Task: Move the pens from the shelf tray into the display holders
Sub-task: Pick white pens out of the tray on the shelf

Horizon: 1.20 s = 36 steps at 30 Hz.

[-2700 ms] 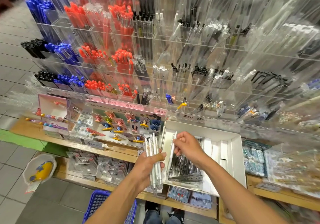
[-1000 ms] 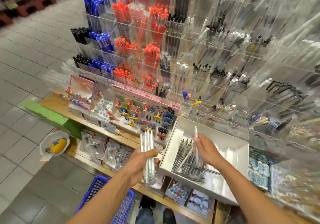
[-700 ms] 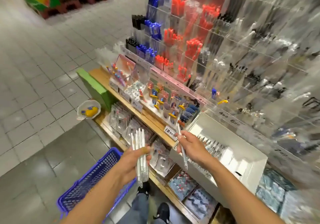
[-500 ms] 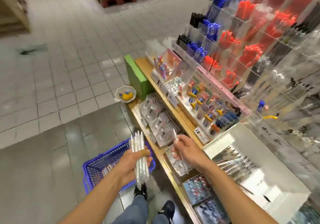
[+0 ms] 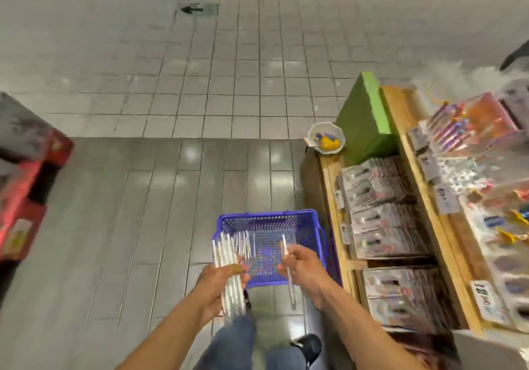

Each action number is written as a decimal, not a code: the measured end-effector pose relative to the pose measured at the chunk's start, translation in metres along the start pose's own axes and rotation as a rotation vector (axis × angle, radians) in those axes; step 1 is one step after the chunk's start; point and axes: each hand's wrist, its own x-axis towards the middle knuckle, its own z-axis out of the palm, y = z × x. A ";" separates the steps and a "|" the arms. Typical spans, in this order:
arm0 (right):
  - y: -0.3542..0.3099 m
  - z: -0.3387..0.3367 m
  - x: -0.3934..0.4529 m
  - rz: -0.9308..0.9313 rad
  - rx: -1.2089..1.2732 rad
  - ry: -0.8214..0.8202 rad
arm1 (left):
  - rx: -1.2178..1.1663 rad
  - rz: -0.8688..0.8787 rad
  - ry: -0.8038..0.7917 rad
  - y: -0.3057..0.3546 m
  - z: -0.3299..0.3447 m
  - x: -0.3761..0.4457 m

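My left hand (image 5: 220, 283) grips a bundle of several clear white pens (image 5: 229, 266), held upright over the near left corner of a blue basket (image 5: 312, 226). To its right, my right hand (image 5: 303, 263) pinches a single clear pen (image 5: 288, 269) that points up and down above the basket. The white shelf tray and the acrylic display holders are out of view; only a blurred white corner shows at the bottom right.
The blue basket stands on the grey tiled floor by my feet. A wooden shelf (image 5: 429, 212) with packaged goods (image 5: 380, 212) runs along the right. A green box (image 5: 366, 117) and a small white bowl (image 5: 326, 137) sit at its far end. Red boxes (image 5: 25, 175) stand at left.
My view has swung left, away from the pen display and the tray, to the floor and basket. My right hand lifted one pen out of the tray and carried it along; the left keeps its bundle.
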 end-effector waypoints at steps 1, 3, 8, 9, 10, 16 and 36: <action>0.003 0.013 0.011 0.033 0.024 0.010 | 0.008 -0.015 0.013 0.003 -0.011 0.009; 0.013 0.036 0.036 0.088 0.050 0.031 | 0.035 -0.035 0.040 0.005 -0.029 0.032; 0.061 0.066 0.120 0.198 0.065 0.111 | 0.123 -0.105 0.124 -0.010 -0.064 0.124; 0.074 0.069 0.140 0.224 0.049 0.124 | 0.148 -0.119 0.139 -0.017 -0.070 0.147; 0.090 0.070 0.161 0.247 0.023 0.128 | 0.164 -0.133 0.155 -0.025 -0.076 0.173; 0.207 0.081 0.310 0.301 -0.245 0.111 | 0.229 -0.178 0.265 -0.095 -0.104 0.349; 0.398 0.119 0.644 0.265 -0.514 0.118 | 0.914 -0.057 0.708 -0.220 -0.107 0.706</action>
